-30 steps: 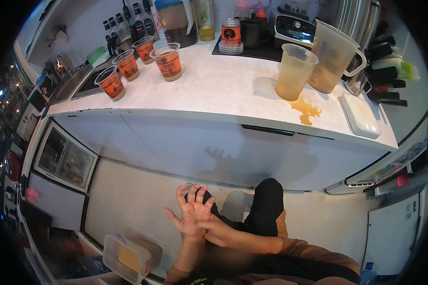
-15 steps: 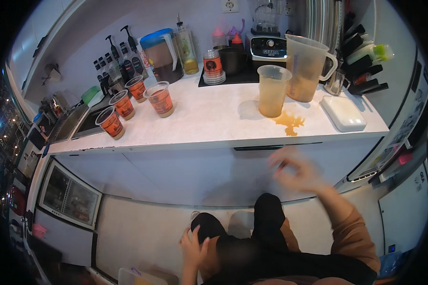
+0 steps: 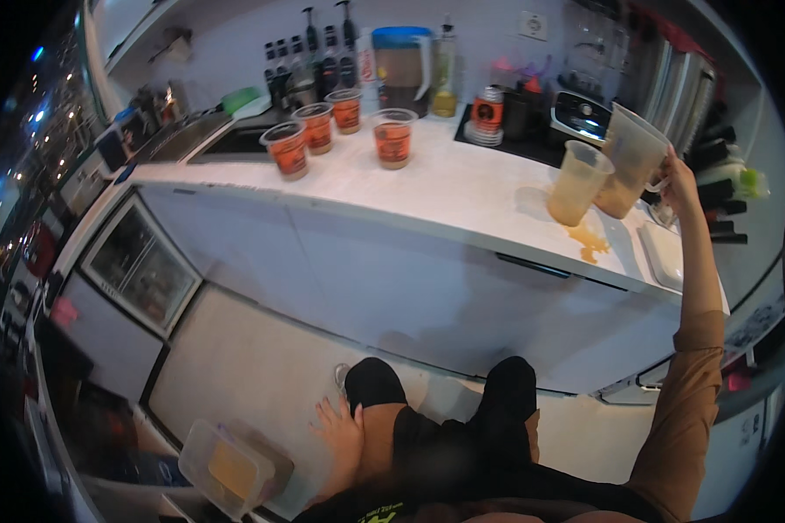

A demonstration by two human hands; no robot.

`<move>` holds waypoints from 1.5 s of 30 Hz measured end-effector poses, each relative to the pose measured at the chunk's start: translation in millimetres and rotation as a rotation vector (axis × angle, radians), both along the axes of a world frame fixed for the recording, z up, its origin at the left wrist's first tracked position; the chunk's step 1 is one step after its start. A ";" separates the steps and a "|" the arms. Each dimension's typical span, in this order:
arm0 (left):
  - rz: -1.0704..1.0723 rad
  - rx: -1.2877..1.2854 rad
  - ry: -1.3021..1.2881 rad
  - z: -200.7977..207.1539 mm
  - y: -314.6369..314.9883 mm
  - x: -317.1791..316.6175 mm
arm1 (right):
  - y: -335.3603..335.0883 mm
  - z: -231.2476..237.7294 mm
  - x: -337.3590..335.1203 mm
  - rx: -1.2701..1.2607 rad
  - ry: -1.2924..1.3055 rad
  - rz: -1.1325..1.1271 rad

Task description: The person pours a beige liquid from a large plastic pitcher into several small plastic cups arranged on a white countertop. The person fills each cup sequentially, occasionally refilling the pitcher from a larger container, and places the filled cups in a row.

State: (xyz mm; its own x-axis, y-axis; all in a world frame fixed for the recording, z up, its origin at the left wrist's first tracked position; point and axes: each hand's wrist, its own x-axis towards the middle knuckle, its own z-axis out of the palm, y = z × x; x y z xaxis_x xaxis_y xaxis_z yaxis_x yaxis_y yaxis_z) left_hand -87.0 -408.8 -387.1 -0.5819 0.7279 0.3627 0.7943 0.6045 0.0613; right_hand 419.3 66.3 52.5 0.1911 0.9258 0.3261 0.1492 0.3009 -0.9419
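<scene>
My right hand is closed round the handle of a tall clear plastic pitcher, which stands on the counter with a brownish residue low inside. Just left of it is a smaller clear measuring cup with cloudy tan liquid or film in it. A brown puddle spreads on the counter in front of that cup. Low in the view, my left hand is open, fingers spread, beside my left knee, holding nothing. Several plastic cups with orange labels, such as this one, stand farther left.
A white flat box lies at the counter's right edge. Behind stand a blue-lidded jug, an oil bottle, a blender base and stacked cups. A clear plastic bin is on the floor at lower left.
My right hand has moved from in front of the counter up to the pitcher's handle and gripped it. The view has turned, and the counter now slants down to the right.
</scene>
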 end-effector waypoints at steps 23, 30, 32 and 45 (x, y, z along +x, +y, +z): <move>0.336 -0.367 -0.246 -24.0 -60.0 -90.6 | -237.6 -24.7 -370.5 -0.240 0.185 0.821; 0.432 -0.199 -0.322 -27.9 -91.8 -77.3 | -272.9 -246.6 -393.0 -0.791 0.184 0.953; 0.446 -0.181 -0.336 -30.8 -97.7 -83.4 | -296.9 -294.8 -401.9 -0.783 0.145 0.881; 0.201 -0.429 -0.392 -8.0 -26.3 -79.5 | -292.3 -556.7 -320.6 -1.352 -0.005 0.363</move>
State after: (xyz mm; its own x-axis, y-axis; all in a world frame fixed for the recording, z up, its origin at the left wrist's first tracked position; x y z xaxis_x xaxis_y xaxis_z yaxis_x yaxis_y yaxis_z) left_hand -166.5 -435.1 -395.1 -0.7540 0.6234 -0.2071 0.6294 0.7758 0.0440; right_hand 98.7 -226.0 -504.2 -0.1225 0.5173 -0.8470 0.2635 -0.8059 -0.5303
